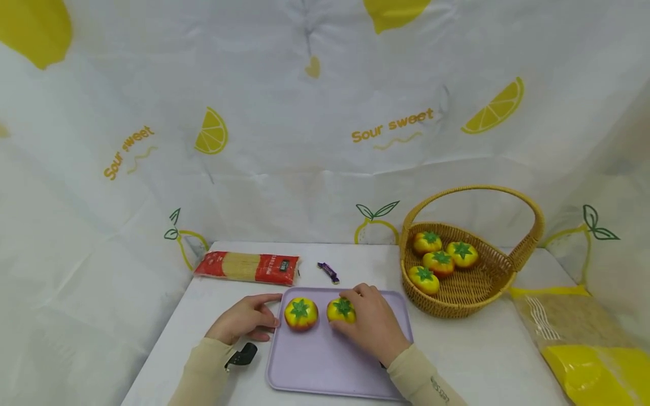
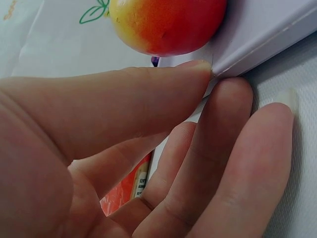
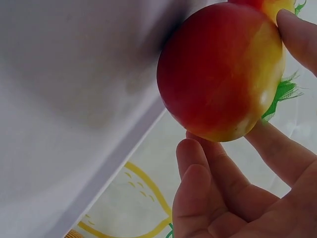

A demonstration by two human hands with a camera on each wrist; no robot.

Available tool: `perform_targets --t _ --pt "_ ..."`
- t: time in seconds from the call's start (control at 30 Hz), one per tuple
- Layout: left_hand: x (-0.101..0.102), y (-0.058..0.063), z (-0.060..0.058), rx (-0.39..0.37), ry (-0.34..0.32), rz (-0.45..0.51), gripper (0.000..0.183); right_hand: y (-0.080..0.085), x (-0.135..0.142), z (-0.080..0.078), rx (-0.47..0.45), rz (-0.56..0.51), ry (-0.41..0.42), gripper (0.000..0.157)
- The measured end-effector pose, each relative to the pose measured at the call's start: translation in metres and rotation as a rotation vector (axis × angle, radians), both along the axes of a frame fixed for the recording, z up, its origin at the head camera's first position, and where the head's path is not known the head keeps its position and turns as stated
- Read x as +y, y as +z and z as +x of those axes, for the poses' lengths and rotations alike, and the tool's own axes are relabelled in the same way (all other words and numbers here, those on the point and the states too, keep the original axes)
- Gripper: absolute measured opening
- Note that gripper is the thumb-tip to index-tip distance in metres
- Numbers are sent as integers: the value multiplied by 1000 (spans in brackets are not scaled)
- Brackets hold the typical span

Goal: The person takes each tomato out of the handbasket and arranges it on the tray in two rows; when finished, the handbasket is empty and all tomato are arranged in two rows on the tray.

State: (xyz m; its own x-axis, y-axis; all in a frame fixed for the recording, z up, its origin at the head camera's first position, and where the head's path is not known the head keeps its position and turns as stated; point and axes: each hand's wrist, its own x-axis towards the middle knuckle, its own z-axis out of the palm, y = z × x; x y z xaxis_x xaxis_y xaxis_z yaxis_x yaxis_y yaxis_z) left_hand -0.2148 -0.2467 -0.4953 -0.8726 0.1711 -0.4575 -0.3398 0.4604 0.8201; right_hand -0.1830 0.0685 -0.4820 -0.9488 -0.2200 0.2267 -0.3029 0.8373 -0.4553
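Note:
My right hand (image 1: pixel 373 322) holds a yellow-and-red toy persimmon (image 1: pixel 341 310) with a green leafy top over the lilac tray (image 1: pixel 330 366). In the right wrist view its thumb and fingers stand on opposite sides of the persimmon (image 3: pixel 220 74), whose red underside shows. A second toy persimmon (image 1: pixel 301 314) sits on the tray near its upper left corner. My left hand (image 1: pixel 246 318) is at the tray's left edge, fingertips right at the rim. The left wrist view shows that thumb (image 2: pixel 148 94) at the tray's edge, below the second persimmon (image 2: pixel 168 25).
A wicker basket (image 1: pixel 459 293) with a tall handle holds several toy persimmons at the back right. Behind the tray lie a red pack of noodles (image 1: pixel 247 267) and a purple-wrapped candy (image 1: pixel 328 272). A yellow bag (image 1: pixel 584 338) lies at the right.

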Motion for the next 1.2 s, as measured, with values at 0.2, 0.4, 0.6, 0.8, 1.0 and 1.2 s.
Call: perform_targets --t 0.2,0.4,0.6,0.8,1.0,1.2 --pt "1 1 -1 -10 9 -12 68 1 1 -1 -25 -6 10 56" --pt "2 1 0 -16 15 -11 69 2 1 0 -47 -28 16 62" --pt "2 2 -1 -12 17 -10 69 6 2 1 -48 -40 15 64" --pt "1 1 -2 -9 12 -3 69 10 4 0 -55 -43 12 65" --pt "0 3 -1 -14 8 -3 69 16 8 0 -66 -18 -2 69" --pt "-1 1 -1 -12 1 -7 70 21 21 -3 -34 -6 -33 65"
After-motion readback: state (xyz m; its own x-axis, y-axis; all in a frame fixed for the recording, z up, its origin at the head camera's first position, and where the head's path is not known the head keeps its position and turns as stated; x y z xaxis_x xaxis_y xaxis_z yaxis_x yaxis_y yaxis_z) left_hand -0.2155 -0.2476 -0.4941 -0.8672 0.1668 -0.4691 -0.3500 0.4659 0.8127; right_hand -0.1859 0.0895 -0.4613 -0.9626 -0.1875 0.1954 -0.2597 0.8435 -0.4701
